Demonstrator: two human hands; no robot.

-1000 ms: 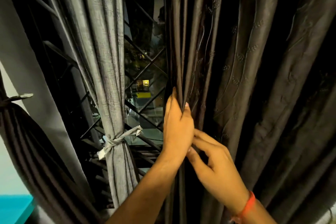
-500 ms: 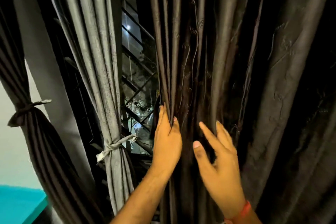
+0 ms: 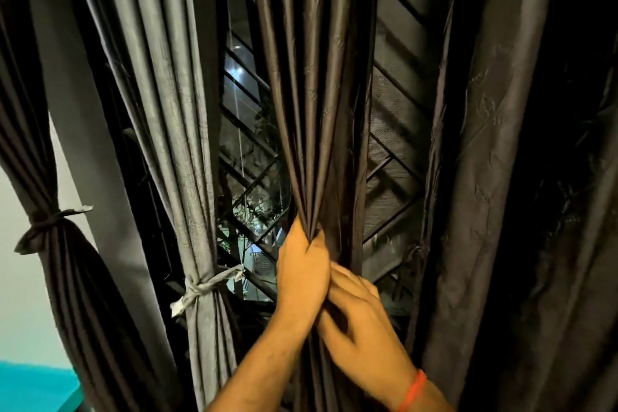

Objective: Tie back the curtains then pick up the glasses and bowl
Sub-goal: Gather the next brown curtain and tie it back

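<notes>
A dark brown curtain panel (image 3: 311,110) hangs in the middle, gathered into a narrow bunch. My left hand (image 3: 302,273) grips that bunch from the left, fingers curled round the folds. My right hand (image 3: 359,321) with a red wristband reaches in just below and to the right, fingers bent against the same bunch; what it holds is hidden. A grey curtain (image 3: 187,144) to the left is tied with a pale strip (image 3: 204,288). A dark curtain (image 3: 43,177) at far left is knotted too. No glasses or bowl are in view.
A window with a black diagonal grille (image 3: 394,184) shows on both sides of the gathered panel. More dark curtain (image 3: 485,177) hangs loose on the right. A teal surface (image 3: 33,388) lies at the bottom left by a pale wall.
The middle panel has been drawn into a tight bunch, baring the grille to its right. My left hand has closed round the folds and my right hand has moved in under it.
</notes>
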